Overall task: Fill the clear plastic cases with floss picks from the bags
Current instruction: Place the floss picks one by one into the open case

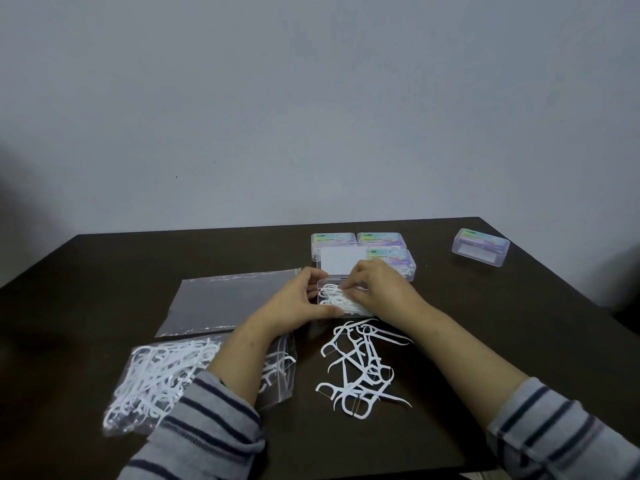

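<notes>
An open clear plastic case (327,284) sits mid-table with its lid (341,259) raised toward the wall and white floss picks inside. My left hand (298,301) grips the case's left side. My right hand (375,287) rests over the case, fingertips pinching picks inside it. A loose pile of white floss picks (362,367) lies on the table just in front of the case. A clear bag holding many picks (159,375) lies at the front left, partly under my left forearm.
An empty flat clear bag (225,301) lies left of the case. Three closed labelled cases (381,240) stand behind the open one; another closed case (480,247) sits far right. The dark table (104,271) ends at the wall.
</notes>
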